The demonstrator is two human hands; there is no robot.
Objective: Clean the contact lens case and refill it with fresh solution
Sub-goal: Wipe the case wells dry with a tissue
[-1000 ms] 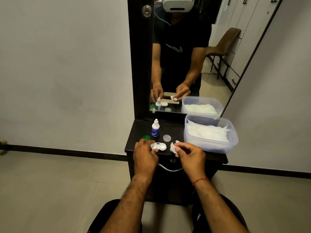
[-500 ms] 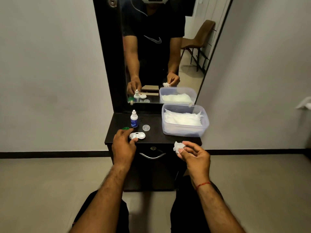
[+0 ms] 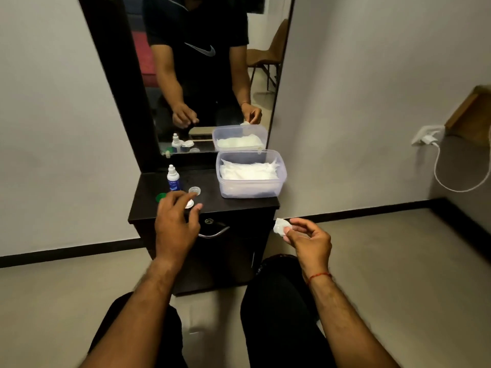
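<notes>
The left hand [image 3: 175,224] hangs with loose, spread fingers over the white lens case [image 3: 189,203] on the dark table [image 3: 233,203]. At its 3 o'clock, the right hand [image 3: 309,241] pinches a small white wad [image 3: 279,227].

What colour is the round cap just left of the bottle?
The cap is green; head view shows it best.

Pale walls [image 3: 53,102], beige floor [image 3: 398,261], dark vanity [image 3: 239,205], tall mirror [image 3: 202,83]
</notes>
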